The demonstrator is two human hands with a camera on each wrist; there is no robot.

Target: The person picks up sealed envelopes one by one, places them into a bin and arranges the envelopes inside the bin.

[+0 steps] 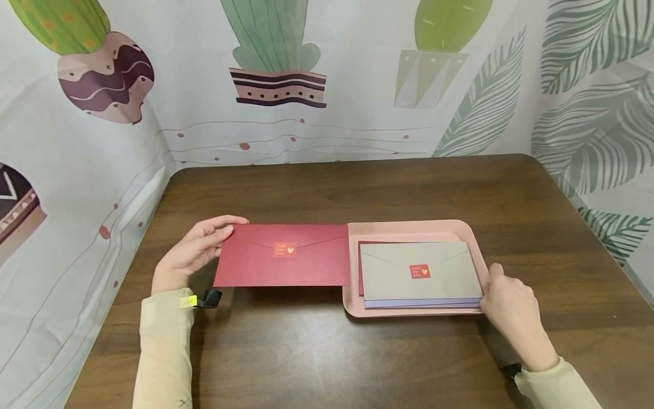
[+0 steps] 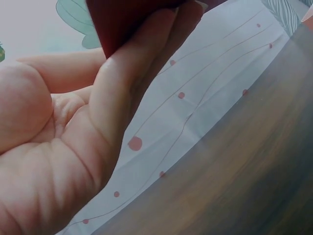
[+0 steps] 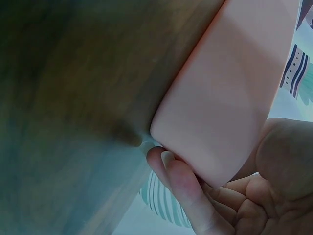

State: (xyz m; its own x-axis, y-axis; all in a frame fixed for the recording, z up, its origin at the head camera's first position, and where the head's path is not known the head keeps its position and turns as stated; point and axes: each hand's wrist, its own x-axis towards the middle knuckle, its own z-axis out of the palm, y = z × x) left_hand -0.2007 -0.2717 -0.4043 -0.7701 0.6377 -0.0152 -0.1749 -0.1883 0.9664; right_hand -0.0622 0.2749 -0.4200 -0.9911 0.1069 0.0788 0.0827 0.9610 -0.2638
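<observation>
A dark red envelope (image 1: 283, 267) with a small "Just for you" sticker is pinched at its left end by my left hand (image 1: 196, 250). Its right edge meets the left side of a pink tray (image 1: 352, 304). Inside the tray lies a pale grey envelope (image 1: 388, 278) with a red sticker, on top of purple (image 1: 403, 304) and red envelopes (image 1: 361, 272). My right hand (image 1: 513, 309) grips the tray's right end. In the right wrist view, fingertips (image 3: 183, 178) touch the low edge of the tray wall (image 3: 210, 107). The left wrist view shows only a dark corner of the held envelope (image 2: 124, 22).
A brown wooden table (image 1: 306, 352) carries everything. Behind it and to the sides hangs a white cloth (image 1: 357, 125) printed with cacti and leaves. A black strap (image 1: 209, 299) sits at the left wrist.
</observation>
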